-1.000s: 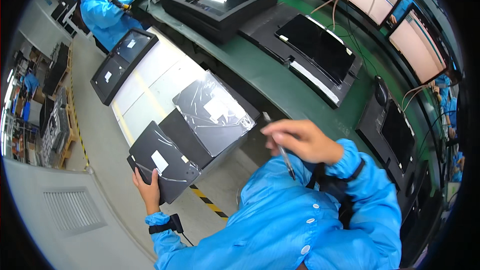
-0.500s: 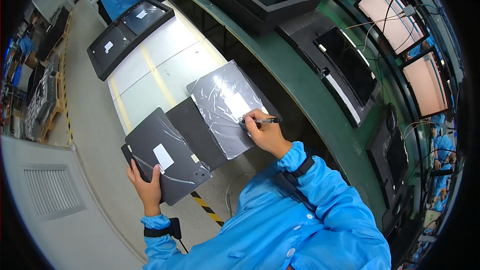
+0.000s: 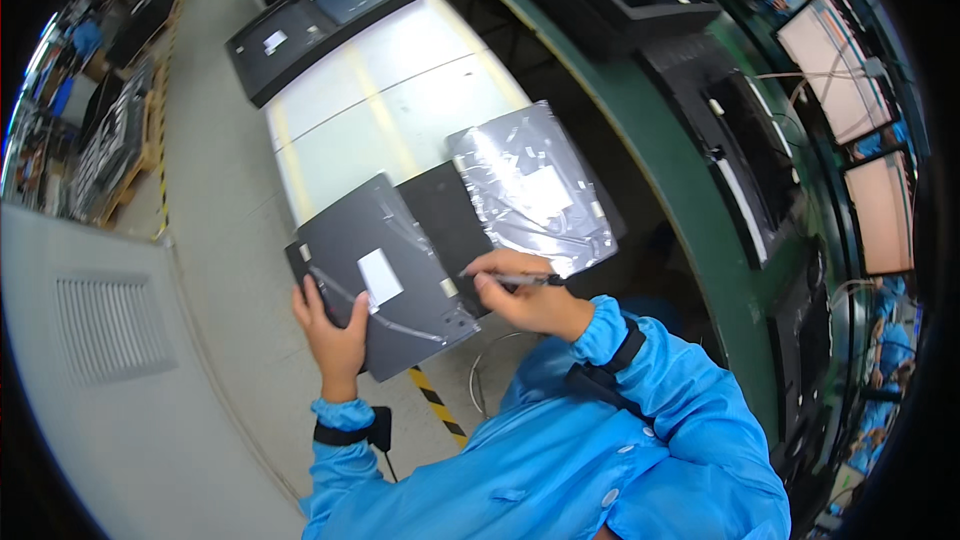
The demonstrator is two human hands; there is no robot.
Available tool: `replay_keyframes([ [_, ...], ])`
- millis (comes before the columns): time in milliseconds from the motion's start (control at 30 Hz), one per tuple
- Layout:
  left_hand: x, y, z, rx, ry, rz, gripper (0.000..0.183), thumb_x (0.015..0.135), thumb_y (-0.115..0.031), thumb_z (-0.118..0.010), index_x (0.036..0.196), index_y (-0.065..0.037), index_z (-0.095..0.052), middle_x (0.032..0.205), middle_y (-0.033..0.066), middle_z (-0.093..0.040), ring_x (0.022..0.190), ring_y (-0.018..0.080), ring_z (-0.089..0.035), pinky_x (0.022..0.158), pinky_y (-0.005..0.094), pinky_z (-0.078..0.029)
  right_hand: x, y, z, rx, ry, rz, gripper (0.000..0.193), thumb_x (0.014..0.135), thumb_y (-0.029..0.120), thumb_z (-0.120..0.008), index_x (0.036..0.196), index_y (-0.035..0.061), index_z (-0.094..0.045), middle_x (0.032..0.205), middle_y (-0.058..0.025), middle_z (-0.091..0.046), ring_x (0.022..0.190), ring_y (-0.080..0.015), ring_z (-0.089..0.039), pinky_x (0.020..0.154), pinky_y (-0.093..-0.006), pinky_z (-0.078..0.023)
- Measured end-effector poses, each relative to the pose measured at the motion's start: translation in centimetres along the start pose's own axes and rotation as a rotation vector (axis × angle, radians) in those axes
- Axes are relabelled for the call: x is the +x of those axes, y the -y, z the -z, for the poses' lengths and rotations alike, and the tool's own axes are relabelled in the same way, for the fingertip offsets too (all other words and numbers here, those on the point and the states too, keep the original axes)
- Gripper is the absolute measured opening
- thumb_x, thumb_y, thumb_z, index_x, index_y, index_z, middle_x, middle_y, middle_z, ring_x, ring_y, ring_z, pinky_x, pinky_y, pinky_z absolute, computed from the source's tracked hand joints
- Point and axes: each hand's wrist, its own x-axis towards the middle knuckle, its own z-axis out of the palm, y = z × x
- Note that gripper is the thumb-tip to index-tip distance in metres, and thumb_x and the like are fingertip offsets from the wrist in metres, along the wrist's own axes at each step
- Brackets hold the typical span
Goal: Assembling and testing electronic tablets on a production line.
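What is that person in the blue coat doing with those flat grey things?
A person in a blue coat is standing at a long work line. The left hand grips the near edge of a dark grey flat panel with a white sticker on it. The right hand holds a pen, its tip down by that panel's right edge. Just beyond lies another panel wrapped in shiny plastic. More screens sit along the green bench.

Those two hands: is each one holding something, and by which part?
The left hand grips the dark grey panel by its near edge. The right hand holds a pen along its shaft, tip toward the panel.
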Motion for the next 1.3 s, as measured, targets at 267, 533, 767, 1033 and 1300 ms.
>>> replay_keyframes([
  [267, -0.4, -0.2, 0.6, -0.021, 0.026, -0.010, 0.085, 0.091, -0.043, -0.075, 0.154, 0.001, -0.039, 0.158, 0.0303, -0.025, 0.143, 0.0461, -0.037, 0.114, 0.0473, -0.038, 2.3, 0.2, -7.7, -0.089, 0.125, 0.116, 0.013, 0.088, 0.013, -0.071, 0.098, 0.0048, -0.072, 0.081, -0.0122, -0.071, 0.067, -0.0258, -0.070, 0.061, -0.0337, -0.055],
  [533, -0.4, 0.7, 0.1, -0.016, 0.007, -0.045, 0.082, 0.093, -0.043, -0.072, 0.153, 0.001, -0.040, 0.158, 0.0318, -0.024, 0.143, 0.0476, -0.036, 0.114, 0.0478, -0.038, 2.9, 0.0, -9.5, -0.171, 0.186, 0.199, 0.014, 0.092, 0.013, -0.069, 0.102, 0.0046, -0.073, 0.086, -0.0118, -0.074, 0.073, -0.0247, -0.073, 0.067, -0.0347, -0.058],
  [767, -0.2, 0.2, 0.4, -0.045, -0.008, -0.043, 0.083, 0.090, -0.044, -0.075, 0.151, 0.003, -0.041, 0.158, 0.0315, -0.024, 0.143, 0.0491, -0.035, 0.112, 0.0496, -0.041, 2.3, 0.6, -8.4, 0.022, 0.175, 0.125, 0.016, 0.096, 0.014, -0.067, 0.108, 0.0035, -0.071, 0.087, -0.0122, -0.072, 0.076, -0.0224, -0.071, 0.069, -0.0325, -0.055],
  [1033, -4.2, -6.5, -0.3, 0.189, -0.068, -0.509, 0.074, 0.081, -0.035, -0.084, 0.140, -0.003, -0.055, 0.150, 0.0207, -0.047, 0.146, 0.0380, -0.037, 0.120, 0.0653, -0.015, -5.1, 3.1, 5.0, -0.200, -0.095, 0.159, 0.026, 0.099, 0.009, -0.065, 0.123, -0.0004, -0.067, 0.107, -0.0200, -0.073, 0.095, -0.0266, -0.074, 0.082, -0.0321, -0.056],
  [1300, -6.7, -12.5, -6.3, 0.320, 0.169, -0.742, 0.074, 0.079, -0.033, -0.085, 0.140, -0.004, -0.056, 0.148, 0.0241, -0.047, 0.143, 0.0405, -0.040, 0.119, 0.0630, -0.022, -12.9, 1.5, 9.3, -0.180, -0.183, 0.083, 0.023, 0.099, 0.011, -0.065, 0.118, -0.0004, -0.068, 0.088, -0.0138, -0.068, 0.072, -0.0214, -0.064, 0.066, -0.0321, -0.051],
])
